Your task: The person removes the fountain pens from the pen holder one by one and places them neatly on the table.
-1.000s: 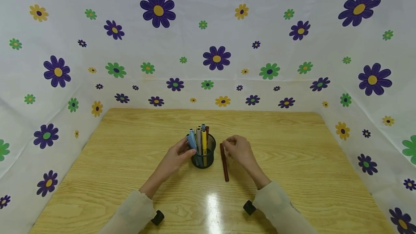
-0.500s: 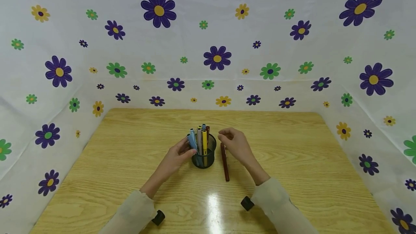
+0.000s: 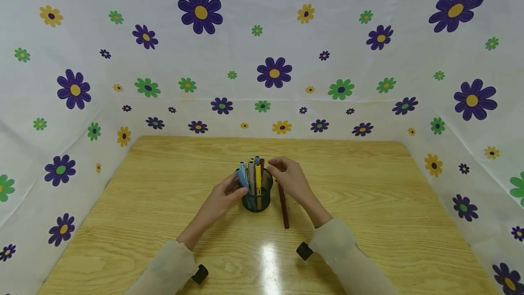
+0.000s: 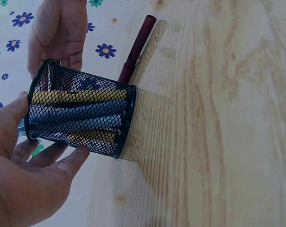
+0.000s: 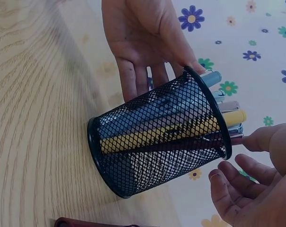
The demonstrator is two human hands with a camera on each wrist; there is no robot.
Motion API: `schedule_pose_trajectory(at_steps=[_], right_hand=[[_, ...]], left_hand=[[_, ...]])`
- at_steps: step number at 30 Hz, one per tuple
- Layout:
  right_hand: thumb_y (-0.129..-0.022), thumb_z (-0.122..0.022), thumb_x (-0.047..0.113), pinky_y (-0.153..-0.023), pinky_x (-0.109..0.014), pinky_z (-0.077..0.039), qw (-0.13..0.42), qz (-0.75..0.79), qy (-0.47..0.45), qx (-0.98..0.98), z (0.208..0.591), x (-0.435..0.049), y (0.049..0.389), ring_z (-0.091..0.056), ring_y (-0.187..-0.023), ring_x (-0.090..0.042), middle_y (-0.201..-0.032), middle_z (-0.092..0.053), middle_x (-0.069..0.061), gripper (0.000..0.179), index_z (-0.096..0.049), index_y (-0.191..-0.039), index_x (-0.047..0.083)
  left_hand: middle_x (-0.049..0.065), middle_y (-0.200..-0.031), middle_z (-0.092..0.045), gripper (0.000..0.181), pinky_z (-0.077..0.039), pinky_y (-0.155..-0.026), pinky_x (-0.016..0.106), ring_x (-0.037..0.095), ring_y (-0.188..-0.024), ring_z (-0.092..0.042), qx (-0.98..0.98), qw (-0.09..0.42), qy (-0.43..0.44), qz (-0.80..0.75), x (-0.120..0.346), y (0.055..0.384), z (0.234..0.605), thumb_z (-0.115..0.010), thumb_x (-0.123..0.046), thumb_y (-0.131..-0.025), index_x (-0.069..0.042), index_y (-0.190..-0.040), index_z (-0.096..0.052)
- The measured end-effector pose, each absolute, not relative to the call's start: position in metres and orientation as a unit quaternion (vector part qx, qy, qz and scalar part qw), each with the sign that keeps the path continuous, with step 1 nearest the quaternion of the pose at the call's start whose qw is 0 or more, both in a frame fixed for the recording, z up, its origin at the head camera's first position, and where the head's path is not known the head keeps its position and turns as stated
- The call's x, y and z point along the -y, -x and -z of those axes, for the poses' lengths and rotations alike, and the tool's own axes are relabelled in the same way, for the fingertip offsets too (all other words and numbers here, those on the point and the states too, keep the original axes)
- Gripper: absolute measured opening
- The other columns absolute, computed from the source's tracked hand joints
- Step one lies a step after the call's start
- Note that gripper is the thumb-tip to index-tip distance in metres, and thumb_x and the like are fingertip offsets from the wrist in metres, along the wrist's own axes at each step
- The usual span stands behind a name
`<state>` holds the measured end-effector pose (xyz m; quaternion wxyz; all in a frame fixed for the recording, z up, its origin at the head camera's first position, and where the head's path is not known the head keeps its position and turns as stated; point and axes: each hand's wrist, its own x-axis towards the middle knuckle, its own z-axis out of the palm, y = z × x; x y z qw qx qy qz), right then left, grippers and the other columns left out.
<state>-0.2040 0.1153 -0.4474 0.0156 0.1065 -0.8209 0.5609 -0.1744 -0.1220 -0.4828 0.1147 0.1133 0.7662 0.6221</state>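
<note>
A black mesh pen cup (image 3: 255, 203) stands upright on the table, filled with several capped pens: blue, grey, a yellow pen (image 3: 258, 177) and a dark red pen (image 5: 236, 139). My left hand (image 3: 221, 198) grips the cup from its left side, thumb near the rim and fingers round the mesh. At the cup's right rim is my right hand (image 3: 291, 179), its thumb tip right at the end of the dark red pen in the right wrist view and its other fingers loosely bent below. A second dark red pen (image 3: 284, 208) lies on the table, partly under the right hand.
The wooden table (image 3: 163, 167) reaches back to a white flower-print cloth (image 3: 229, 49), which also hangs along the left and right sides. Black wrist devices (image 3: 200, 274) sit at both sleeves.
My right hand has moved from the dark red pen on the table up and left to the cup's rim. That pen and my left hand on the cup stay in place.
</note>
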Motion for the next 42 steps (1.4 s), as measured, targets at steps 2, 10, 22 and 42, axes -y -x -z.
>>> schedule_pose_trajectory(at_steps=[2,10,22,42], right_hand=[[-0.103,-0.067,0.018,-0.081,-0.039,-0.059,0.018,-0.555,-0.11,0.824,0.447,-0.113,0.205,-0.067,-0.102,-0.027,-0.116,-0.072,-0.013,0.029,-0.07,-0.124,-0.001],[-0.103,-0.066,0.018,-0.095,-0.048,-0.055,0.004,-0.554,-0.127,0.823,0.446,-0.106,0.209,-0.066,-0.109,-0.028,-0.12,-0.071,-0.013,0.029,-0.07,-0.126,0.0],[-0.105,-0.064,0.022,-0.097,-0.049,-0.055,-0.022,-0.54,-0.143,0.829,0.449,-0.104,0.214,-0.064,-0.116,-0.03,-0.127,-0.069,-0.013,0.038,-0.066,-0.137,0.002],[-0.103,-0.067,0.019,-0.089,-0.042,-0.055,-0.019,-0.564,-0.116,0.817,0.455,-0.104,0.217,-0.064,-0.104,-0.024,-0.114,-0.07,-0.01,0.024,-0.07,-0.118,0.001]], left_hand=[[0.018,-0.156,-0.046,0.069,-0.043,-0.113,0.05,0.035,-0.142,-0.047,-0.765,0.116,-0.112,-0.624,0.122,0.174,0.482,-0.064,-0.028,-0.105,-0.013,-0.164,-0.031],[0.017,-0.157,-0.045,0.07,-0.042,-0.114,0.051,0.035,-0.143,-0.046,-0.764,0.119,-0.119,-0.623,0.122,0.174,0.48,-0.064,-0.031,-0.105,-0.014,-0.164,-0.031],[0.018,-0.155,-0.048,0.069,-0.042,-0.113,0.051,0.034,-0.142,-0.047,-0.763,0.116,-0.127,-0.624,0.124,0.176,0.482,-0.065,-0.031,-0.105,-0.013,-0.163,-0.033],[0.016,-0.154,-0.05,0.066,-0.042,-0.113,0.051,0.032,-0.141,-0.048,-0.759,0.12,-0.125,-0.628,0.124,0.175,0.483,-0.064,-0.03,-0.105,-0.015,-0.163,-0.035]])
